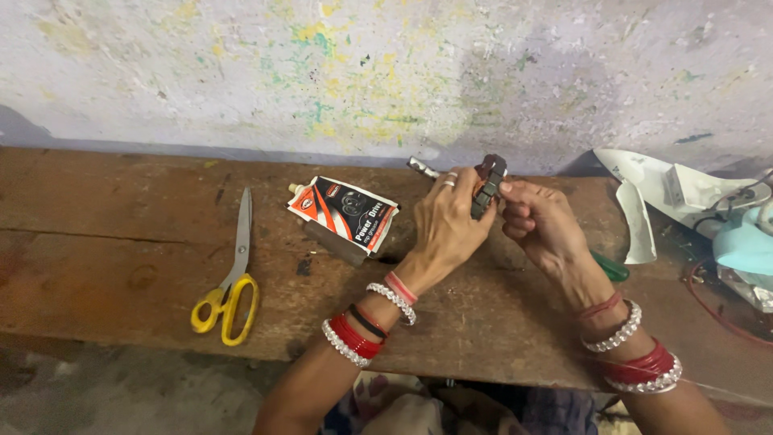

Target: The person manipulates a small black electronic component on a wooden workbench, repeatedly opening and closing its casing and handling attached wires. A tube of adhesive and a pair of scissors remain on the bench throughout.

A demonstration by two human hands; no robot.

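My left hand (448,219) and my right hand (538,219) meet above a worn wooden bench (121,250). Together they hold a small dark blocky part (488,184), upright, with reddish bits on it. The left fingers wrap its left side; the right fingertips pinch its right edge. Rings show on my left hand and bangles on both wrists. A metal tip (420,167) pokes out behind my left hand.
Yellow-handled scissors (232,282) lie at the left. A red, white and black pouch (345,211) lies beside my left hand. White paper scraps (652,189), a pale blue object (745,246), a red wire (725,318) and a green handle (612,268) sit at the right. A stained wall stands behind.
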